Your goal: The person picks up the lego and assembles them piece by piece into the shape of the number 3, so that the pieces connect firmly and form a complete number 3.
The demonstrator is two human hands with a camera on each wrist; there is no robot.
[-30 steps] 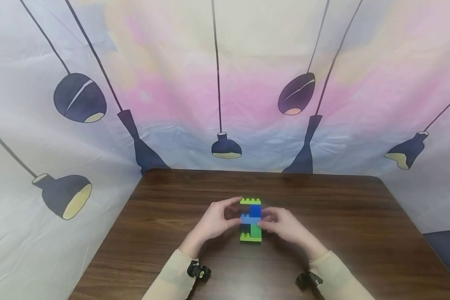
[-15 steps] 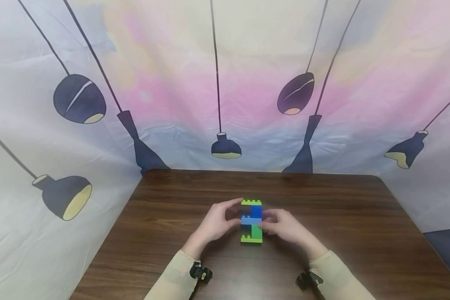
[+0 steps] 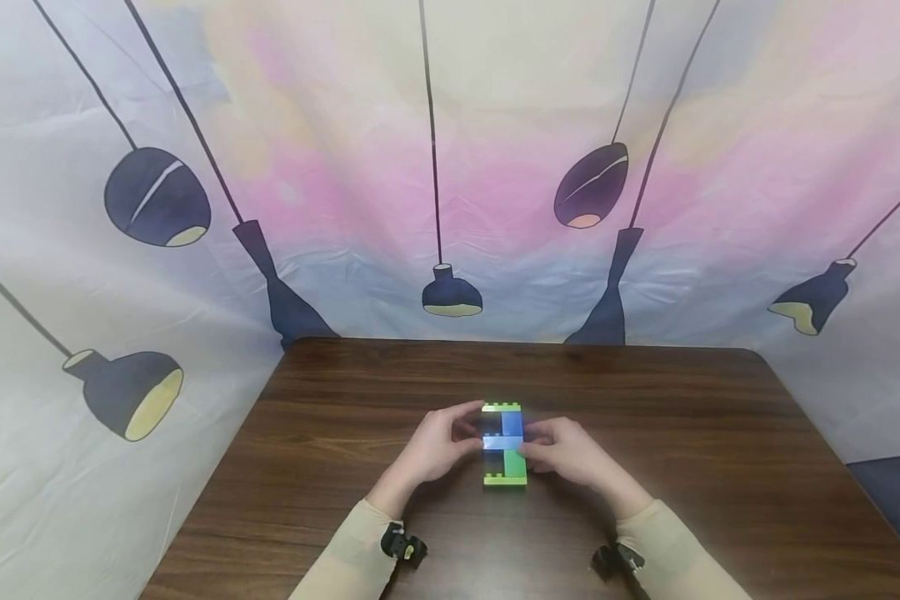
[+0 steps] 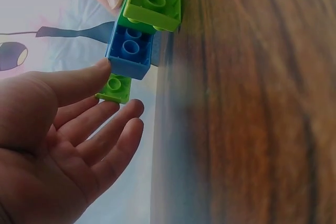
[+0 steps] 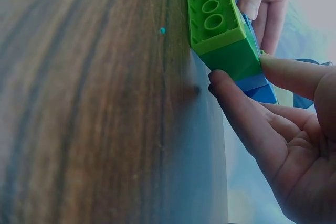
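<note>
A model of joined toy building bricks point(image 3: 504, 442) stands upright between both hands in the head view. It has a lime brick at the top and another at the bottom, with a blue, a light blue and a green brick between. My left hand point(image 3: 433, 446) holds its left side, thumb at the light blue brick's end and index finger at the top lime brick. On the other side my right hand point(image 3: 570, 450) pinches the model, thumb near the green brick point(image 5: 233, 61). Both wrist views show the hollow underside of the bottom lime brick point(image 5: 212, 14) close over the table.
The brown wooden table point(image 3: 330, 400) spreads around the hands. Behind it hangs a pale cloth point(image 3: 360, 167) printed with dark lamps. A small turquoise spot point(image 5: 163, 30) shows on the wood in the right wrist view. Each wrist wears a black camera mount point(image 3: 403, 546).
The brick model has shifted slightly down and right in the head view, its front face now catching more light. Both hands keep their hold, the left moving a little along with it.
</note>
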